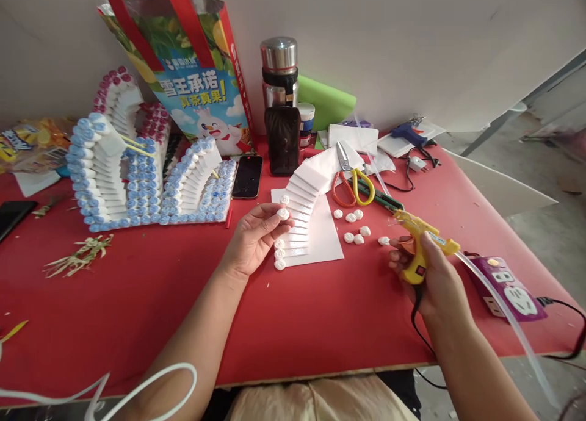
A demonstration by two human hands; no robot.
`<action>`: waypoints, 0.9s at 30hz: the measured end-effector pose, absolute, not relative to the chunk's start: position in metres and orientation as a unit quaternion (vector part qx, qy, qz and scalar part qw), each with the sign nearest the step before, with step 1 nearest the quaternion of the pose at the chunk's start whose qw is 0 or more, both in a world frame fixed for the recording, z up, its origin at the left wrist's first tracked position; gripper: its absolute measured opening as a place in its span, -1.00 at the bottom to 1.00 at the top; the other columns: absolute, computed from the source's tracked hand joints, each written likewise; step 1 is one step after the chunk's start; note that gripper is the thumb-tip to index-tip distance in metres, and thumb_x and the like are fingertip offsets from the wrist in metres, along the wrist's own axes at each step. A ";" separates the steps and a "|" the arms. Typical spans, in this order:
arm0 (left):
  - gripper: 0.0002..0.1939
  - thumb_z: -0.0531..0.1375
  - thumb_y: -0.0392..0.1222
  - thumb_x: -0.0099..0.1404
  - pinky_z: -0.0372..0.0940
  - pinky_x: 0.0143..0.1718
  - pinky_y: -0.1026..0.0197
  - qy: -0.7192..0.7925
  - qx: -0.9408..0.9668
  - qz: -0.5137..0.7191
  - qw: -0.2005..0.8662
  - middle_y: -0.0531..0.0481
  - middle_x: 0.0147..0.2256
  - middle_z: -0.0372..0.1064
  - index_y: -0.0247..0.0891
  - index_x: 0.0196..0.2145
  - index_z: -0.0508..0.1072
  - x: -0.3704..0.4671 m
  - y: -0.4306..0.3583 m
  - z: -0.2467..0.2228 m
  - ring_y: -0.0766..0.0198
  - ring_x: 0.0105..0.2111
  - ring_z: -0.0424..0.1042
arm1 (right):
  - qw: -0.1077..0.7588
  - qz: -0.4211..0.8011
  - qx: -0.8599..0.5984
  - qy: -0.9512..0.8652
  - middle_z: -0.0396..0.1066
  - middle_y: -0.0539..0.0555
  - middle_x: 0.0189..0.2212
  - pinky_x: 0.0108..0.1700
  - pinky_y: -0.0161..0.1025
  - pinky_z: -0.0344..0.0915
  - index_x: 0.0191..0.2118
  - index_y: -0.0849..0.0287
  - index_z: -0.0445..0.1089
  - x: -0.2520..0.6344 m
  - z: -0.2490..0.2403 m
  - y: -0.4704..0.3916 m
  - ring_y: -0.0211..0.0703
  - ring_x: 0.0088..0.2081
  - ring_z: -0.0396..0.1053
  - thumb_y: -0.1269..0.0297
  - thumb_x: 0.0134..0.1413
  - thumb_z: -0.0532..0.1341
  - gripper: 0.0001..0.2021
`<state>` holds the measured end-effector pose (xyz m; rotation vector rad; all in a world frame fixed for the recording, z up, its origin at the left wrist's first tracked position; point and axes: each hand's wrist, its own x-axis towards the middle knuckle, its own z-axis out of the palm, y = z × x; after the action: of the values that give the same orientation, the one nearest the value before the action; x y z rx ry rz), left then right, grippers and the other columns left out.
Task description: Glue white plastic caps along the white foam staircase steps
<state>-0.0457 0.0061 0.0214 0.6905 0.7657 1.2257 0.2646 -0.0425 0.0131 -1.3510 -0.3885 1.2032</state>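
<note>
Between the fingertips of my left hand is a small white rosette, held over the left edge of a curved row of white folded pieces. That row stands on a white sheet, with a few more rosettes along its lower left edge. My right hand is wrapped round a yellow glue gun, its nozzle pointing left and a clear glue stick trailing from its back. Several loose rosettes lie between the sheet and the gun.
Scissors and a green cutter lie behind the rosettes. Phones, a steel flask, a shopping bag and blue-white models stand at the back left. A purple power strip sits right.
</note>
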 end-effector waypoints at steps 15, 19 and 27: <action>-0.86 0.40 -0.25 0.20 0.47 -0.12 0.27 0.359 0.363 0.559 0.654 -0.02 -0.22 0.54 -0.21 -0.24 0.61 -0.048 0.005 0.025 0.28 -0.20 0.55 | 0.531 0.608 -0.577 -0.127 0.60 0.25 -0.18 -0.11 -0.14 0.59 -0.09 0.21 0.49 0.291 0.017 -0.054 -0.02 -0.26 0.62 0.12 0.17 0.28 -0.71; -0.90 0.39 -0.28 0.20 0.46 -0.10 0.23 0.362 0.385 0.559 0.639 0.00 -0.19 0.53 -0.19 -0.28 0.61 -0.048 0.003 0.028 0.26 -0.18 0.54 | 0.473 0.618 -0.611 -0.145 0.59 0.30 -0.13 -0.11 -0.09 0.60 -0.07 0.25 0.49 0.298 0.025 -0.061 0.09 -0.22 0.62 0.05 0.10 0.32 -0.61; -0.76 0.41 -0.24 0.16 0.38 0.07 0.15 0.413 0.473 0.529 0.571 -0.10 -0.05 0.47 -0.20 -0.17 0.65 -0.050 0.001 0.042 0.15 -0.01 0.45 | 0.323 0.464 -0.748 -0.348 0.59 0.17 -0.37 -0.34 -0.08 0.57 -0.13 0.15 0.45 0.307 0.035 -0.083 0.07 -0.41 0.58 -0.19 -0.04 0.32 -0.48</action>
<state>-0.0504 0.0008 0.0422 1.1087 0.9701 1.2418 0.3074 -0.0833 0.0349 -1.9622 -0.9145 1.2167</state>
